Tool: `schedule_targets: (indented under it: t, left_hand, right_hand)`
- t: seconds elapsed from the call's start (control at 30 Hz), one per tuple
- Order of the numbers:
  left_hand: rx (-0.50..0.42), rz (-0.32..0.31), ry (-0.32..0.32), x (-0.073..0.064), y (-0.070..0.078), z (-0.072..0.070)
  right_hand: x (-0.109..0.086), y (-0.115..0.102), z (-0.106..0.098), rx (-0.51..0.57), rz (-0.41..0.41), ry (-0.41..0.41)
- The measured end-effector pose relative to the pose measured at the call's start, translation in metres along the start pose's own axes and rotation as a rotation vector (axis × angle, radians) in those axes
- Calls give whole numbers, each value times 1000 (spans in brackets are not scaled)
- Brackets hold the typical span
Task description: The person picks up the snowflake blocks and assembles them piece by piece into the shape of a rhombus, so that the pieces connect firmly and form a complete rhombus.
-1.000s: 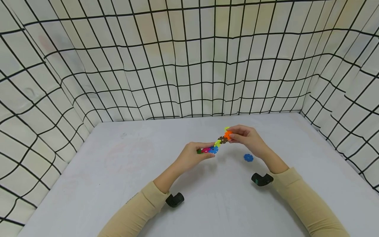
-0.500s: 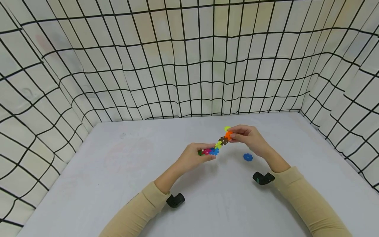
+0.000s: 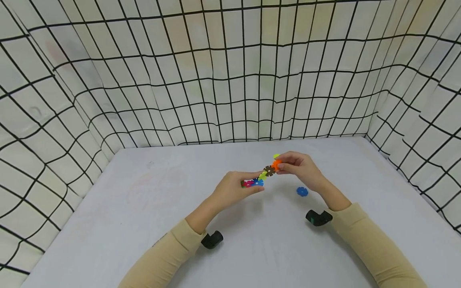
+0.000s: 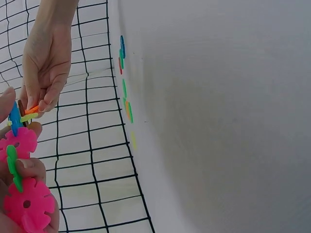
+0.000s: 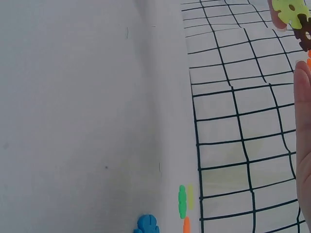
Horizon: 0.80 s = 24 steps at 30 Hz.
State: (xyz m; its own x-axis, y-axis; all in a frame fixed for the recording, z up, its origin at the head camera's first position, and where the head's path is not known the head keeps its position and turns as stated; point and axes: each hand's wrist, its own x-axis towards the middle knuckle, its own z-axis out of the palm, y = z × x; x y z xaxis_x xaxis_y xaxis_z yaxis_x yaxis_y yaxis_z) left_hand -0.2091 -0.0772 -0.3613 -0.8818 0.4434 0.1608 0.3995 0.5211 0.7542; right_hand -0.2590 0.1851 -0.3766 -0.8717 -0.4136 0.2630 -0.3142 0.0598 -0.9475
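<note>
In the head view, a chain of flower-shaped interlocking discs is stretched between the two hands. My left hand (image 3: 230,189) grips its left end, where a pink disc (image 3: 247,183) and a blue disc (image 3: 257,182) show. My right hand (image 3: 300,168) pinches an orange disc (image 3: 276,165) at the other end. Between them sit a yellow disc (image 3: 263,176) and a brown disc (image 3: 269,171). In the left wrist view, a green disc (image 4: 13,167) joins two pink ones within the left fingers. The right wrist view cuts off most of the right hand (image 5: 303,141).
A loose blue disc (image 3: 302,191) lies on the white table (image 3: 151,224) below my right hand. The left wrist view shows several more loose discs along the table, including a green one (image 4: 124,89). Black wire mesh (image 3: 230,88) stands around the table's back and sides.
Both hands keep their hold on the chain. The left hand has shifted only slightly, and the middle discs have turned and moved a little to the left.
</note>
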Motion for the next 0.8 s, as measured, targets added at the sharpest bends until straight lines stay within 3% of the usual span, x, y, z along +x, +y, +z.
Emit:
schedule_targets:
  t: [0.33,0.8]
  left_hand:
    - [54,88,-45,2,-1,1]
    - [12,95,-98,1,-2,5]
  right_hand:
    - [-2,-1,-3,29,-29,-10]
    - [-6,-1,-7,-40,-59,-61]
